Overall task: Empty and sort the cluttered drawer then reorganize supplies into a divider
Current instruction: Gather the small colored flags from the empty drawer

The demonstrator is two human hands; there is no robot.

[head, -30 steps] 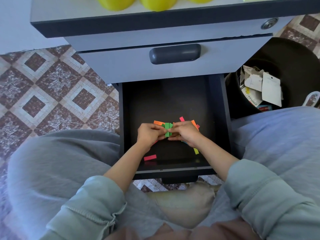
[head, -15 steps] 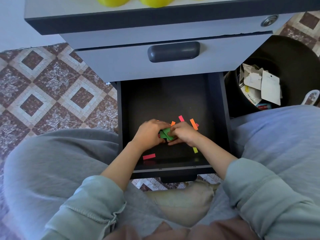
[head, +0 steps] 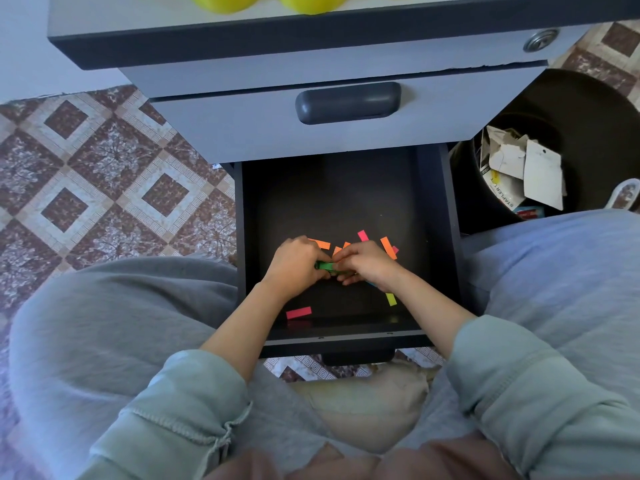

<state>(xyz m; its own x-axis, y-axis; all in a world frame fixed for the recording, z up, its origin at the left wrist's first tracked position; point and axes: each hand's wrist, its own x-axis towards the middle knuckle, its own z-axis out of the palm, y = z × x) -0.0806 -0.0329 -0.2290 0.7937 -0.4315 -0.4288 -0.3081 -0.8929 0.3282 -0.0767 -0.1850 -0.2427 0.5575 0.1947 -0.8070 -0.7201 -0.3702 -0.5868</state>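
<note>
Now the left hand [head: 294, 263] and right hand [head: 367, 265] still keep a closed grip, pinching the green strips [head: 325, 265] inside the open drawer [head: 329, 195]; an orange strip [head: 320, 243] reappears beside the left hand.

Left grip [head: 295, 266], right grip [head: 371, 266] together, seemingly curled

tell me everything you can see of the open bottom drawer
The drawer is pulled out under a closed grey drawer front. It looks like near-black laminated board, flat floor, low walls. Paper strips lie scattered on its front half, among them an orange strip, a pink strip and a yellow-green strip. Both hands reach in: the left hand and right hand pinch green strips between them.
</note>
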